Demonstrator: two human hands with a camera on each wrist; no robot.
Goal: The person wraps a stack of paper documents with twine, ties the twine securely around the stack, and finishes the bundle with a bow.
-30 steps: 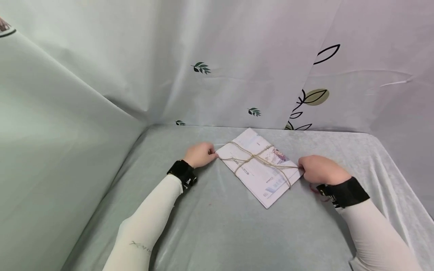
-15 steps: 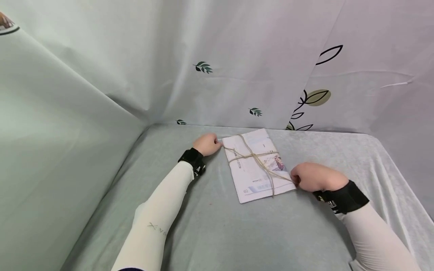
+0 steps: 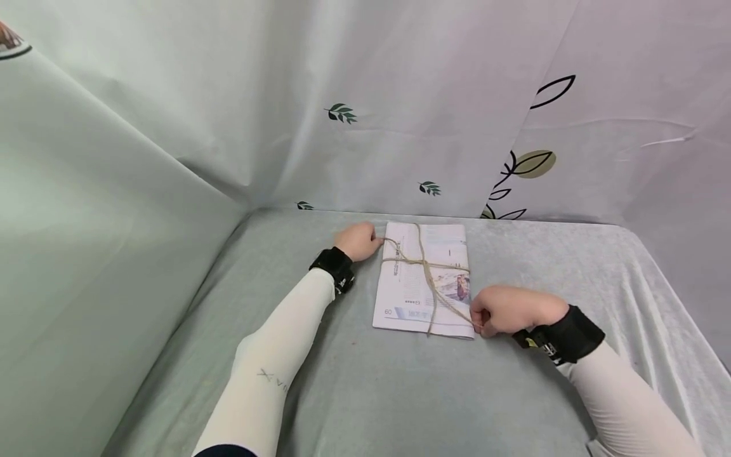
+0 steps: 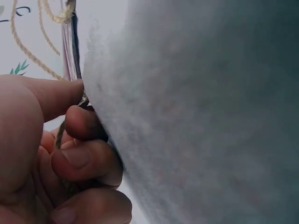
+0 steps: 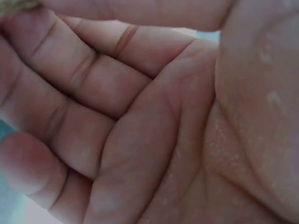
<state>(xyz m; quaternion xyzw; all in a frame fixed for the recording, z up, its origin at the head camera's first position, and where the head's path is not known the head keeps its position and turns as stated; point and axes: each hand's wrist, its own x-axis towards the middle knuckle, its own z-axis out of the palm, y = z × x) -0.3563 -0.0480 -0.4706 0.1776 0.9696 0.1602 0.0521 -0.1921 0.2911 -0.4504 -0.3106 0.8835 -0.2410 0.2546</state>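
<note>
A folded stack of printed paper, like newspaper (image 3: 393, 293), lies flat on the covered table, its edges nearly square to the back wall. Twine (image 3: 426, 270) is wrapped crosswise around it and crosses near the middle. At the upper left corner my left hand (image 3: 358, 242) pinches one twine end between thumb and fingers. In the left wrist view the twine (image 4: 59, 136) trails down among the curled fingers. My right hand (image 3: 510, 308) pinches the other end by the lower right corner. The right wrist view shows mostly palm, with a bit of twine (image 5: 19, 6) at the fingertips.
A grey-green cloth (image 3: 422, 393) covers the table. Pale curtains with leaf prints (image 3: 371, 158) hang behind it and along the left side. Black bands (image 3: 334, 268) with cameras sit on both wrists, over white sleeves.
The paper stack has turned clockwise from a diagonal to nearly straight. My left hand moved up and right; my right hand moved down and left, both still holding the twine ends.
</note>
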